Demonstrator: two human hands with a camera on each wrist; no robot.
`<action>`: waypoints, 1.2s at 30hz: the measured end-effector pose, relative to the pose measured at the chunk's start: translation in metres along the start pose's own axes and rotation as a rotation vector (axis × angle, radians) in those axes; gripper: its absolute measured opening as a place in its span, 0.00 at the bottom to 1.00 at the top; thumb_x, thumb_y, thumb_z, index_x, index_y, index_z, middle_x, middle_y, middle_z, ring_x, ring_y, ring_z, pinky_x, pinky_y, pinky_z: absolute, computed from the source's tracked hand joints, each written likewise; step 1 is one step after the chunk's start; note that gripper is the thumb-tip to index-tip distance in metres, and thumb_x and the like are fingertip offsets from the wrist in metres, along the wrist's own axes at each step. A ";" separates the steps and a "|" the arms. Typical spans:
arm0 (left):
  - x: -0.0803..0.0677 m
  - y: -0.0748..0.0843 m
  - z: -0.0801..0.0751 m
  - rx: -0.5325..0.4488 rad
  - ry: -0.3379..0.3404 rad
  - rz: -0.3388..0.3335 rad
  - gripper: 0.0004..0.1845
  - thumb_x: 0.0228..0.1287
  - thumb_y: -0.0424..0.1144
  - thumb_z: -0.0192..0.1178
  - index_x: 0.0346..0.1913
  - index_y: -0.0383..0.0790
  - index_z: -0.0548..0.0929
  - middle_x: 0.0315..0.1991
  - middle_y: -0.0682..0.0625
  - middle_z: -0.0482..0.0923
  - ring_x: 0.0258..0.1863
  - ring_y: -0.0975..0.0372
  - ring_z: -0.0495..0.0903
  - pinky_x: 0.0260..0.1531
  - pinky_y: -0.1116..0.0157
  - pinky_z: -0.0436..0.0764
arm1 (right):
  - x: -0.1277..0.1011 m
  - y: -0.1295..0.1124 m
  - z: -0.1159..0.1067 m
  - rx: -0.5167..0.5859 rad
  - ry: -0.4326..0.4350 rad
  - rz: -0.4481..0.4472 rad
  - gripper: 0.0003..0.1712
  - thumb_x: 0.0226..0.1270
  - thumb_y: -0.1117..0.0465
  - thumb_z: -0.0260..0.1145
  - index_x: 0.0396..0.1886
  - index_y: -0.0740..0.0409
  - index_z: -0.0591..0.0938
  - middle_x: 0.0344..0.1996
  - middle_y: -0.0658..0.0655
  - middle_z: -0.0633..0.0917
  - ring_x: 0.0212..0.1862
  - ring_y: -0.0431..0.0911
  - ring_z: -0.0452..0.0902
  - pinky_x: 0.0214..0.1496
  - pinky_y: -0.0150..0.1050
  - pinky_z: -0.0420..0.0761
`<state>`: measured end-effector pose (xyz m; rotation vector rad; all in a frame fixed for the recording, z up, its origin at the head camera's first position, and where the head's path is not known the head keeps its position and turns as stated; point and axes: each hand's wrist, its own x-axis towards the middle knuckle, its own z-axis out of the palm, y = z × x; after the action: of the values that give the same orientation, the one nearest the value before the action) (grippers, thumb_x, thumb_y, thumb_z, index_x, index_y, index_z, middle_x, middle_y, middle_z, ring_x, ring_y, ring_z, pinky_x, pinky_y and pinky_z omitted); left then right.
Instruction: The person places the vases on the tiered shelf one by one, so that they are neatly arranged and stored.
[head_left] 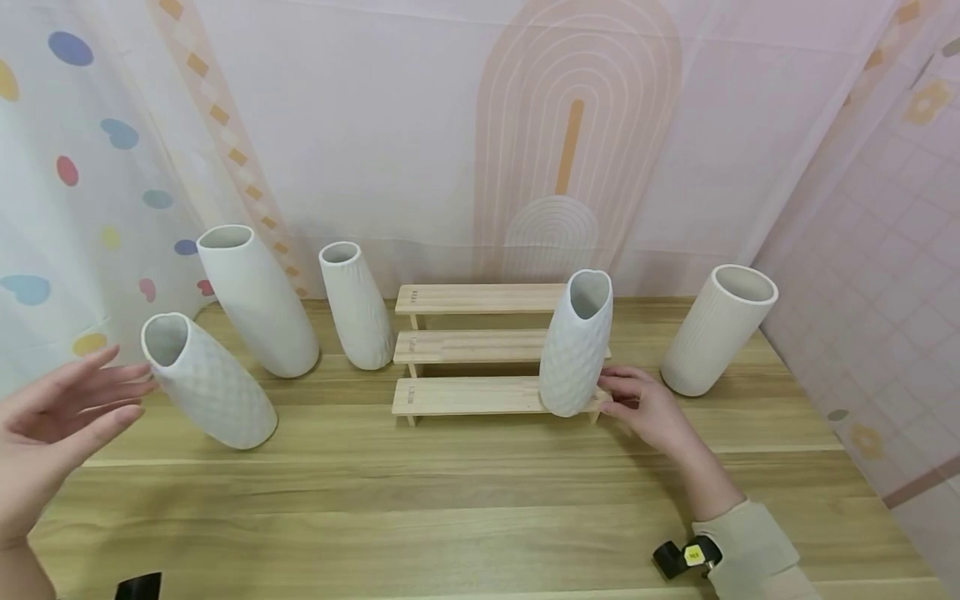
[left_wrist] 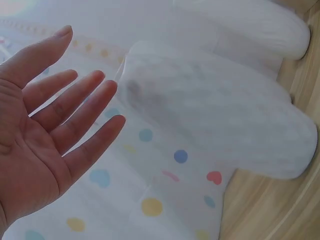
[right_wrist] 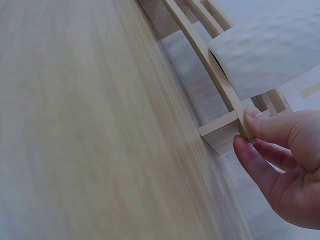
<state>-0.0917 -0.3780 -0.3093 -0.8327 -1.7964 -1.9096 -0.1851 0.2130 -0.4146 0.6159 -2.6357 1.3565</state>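
Vase [head_left: 575,342] with the diamond texture stands on the lowest step of the wooden stepped rack [head_left: 480,396], at its right end, near the middle of the worktop [head_left: 450,500]. The right hand [head_left: 647,408] is just beside it: in the right wrist view its fingertips [right_wrist: 252,120] pinch the end of that lowest board, close under the vase's base. I judge this to be the main risk. If the hand pulls or lifts the rack end, the step will tilt or jerk, and the tall narrow vase may rock, slide off the edge or fall onto the worktop.

On the near left, the left hand [head_left: 52,417] is held wide with straight fingers and grips nothing. It hovers just beside the mouth of a second textured vase [head_left: 206,379], and I cannot tell if the fingertips touch the rim. A careless push here could knock this vase over toward the tall smooth vase [head_left: 255,300] behind it.

Further back stand a slimmer vase [head_left: 356,304] beside the rack's left end and a ribbed vase [head_left: 716,329] at the right, near the right hand. A wide swing of that arm could hit the ribbed one. Behind all hangs the patterned backdrop [head_left: 465,125].
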 end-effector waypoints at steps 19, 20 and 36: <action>0.010 -0.035 -0.023 0.228 0.174 -0.278 0.43 0.47 0.09 0.56 0.68 0.37 0.61 0.56 0.53 0.74 0.51 0.69 0.73 0.41 0.79 0.75 | -0.002 -0.025 -0.003 0.010 -0.015 0.039 0.20 0.56 0.74 0.65 0.50 0.75 0.77 0.53 0.70 0.73 0.48 0.61 0.74 0.46 0.53 0.77; 0.011 -0.037 -0.023 0.219 0.165 -0.279 0.43 0.47 0.09 0.56 0.69 0.37 0.61 0.56 0.53 0.74 0.52 0.69 0.73 0.41 0.79 0.75 | -0.002 -0.019 -0.002 0.010 -0.014 0.037 0.20 0.56 0.73 0.66 0.50 0.74 0.77 0.53 0.69 0.73 0.49 0.60 0.74 0.46 0.52 0.78; 0.017 -0.049 -0.018 0.097 0.135 -0.221 0.40 0.44 0.04 0.51 0.65 0.25 0.61 0.57 0.48 0.74 0.51 0.65 0.77 0.43 0.74 0.76 | -0.002 -0.025 -0.003 -0.011 -0.004 0.011 0.20 0.55 0.74 0.66 0.49 0.76 0.77 0.52 0.69 0.74 0.49 0.60 0.74 0.47 0.53 0.77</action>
<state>-0.1387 -0.3889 -0.3348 -0.4773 -1.9474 -1.9409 -0.1733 0.2035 -0.3944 0.6040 -2.6524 1.3438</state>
